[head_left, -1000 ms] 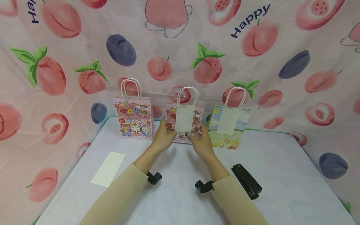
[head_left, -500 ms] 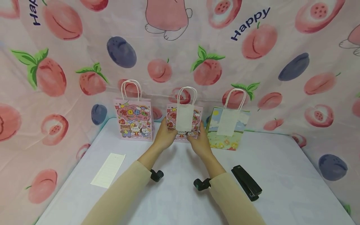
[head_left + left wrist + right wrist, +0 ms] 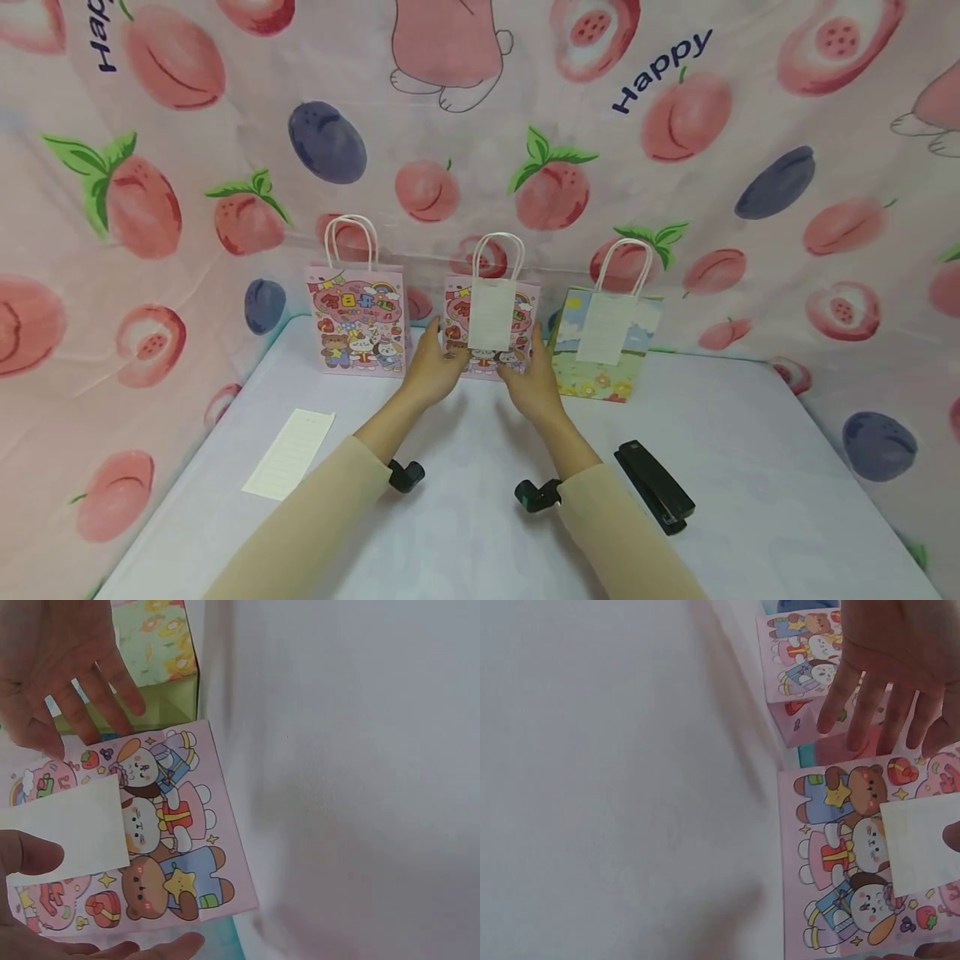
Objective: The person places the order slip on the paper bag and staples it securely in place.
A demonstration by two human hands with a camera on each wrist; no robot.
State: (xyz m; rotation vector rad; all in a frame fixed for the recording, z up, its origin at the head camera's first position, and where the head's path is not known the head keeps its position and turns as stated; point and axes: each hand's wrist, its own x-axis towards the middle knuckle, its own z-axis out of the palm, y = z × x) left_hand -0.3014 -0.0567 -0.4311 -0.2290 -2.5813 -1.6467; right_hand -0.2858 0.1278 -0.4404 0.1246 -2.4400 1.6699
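At the middle of the table stands a small pink paper gift bag (image 3: pixel 455 317) with cartoon animals and white twisted handles (image 3: pixel 498 239). A pale lined paper card (image 3: pixel 491 312) covers the centre of its front. My left hand (image 3: pixel 435 367) is at the bag's left side and my right hand (image 3: pixel 534 383) at its right side, fingers straight along the edges. In the left wrist view, the right hand (image 3: pixel 64 667) has its fingers spread close to the bag's side. The right wrist view shows the left hand (image 3: pixel 900 660) with straight fingers too, beside the opposite edge.
A matching pink gift bag (image 3: pixel 358 321) stands to the left. On the right is a green and blue landscape gift bag (image 3: pixel 643 354) with a pale card (image 3: pixel 606 327) on its front. Another lined card (image 3: pixel 290 454) lies at front left, a black stapler (image 3: pixel 655 486) at front right.
The middle bag has shifted slightly left and straightened, its card staying on the front. Both hands keep close to its sides; the left forearm moves a little.
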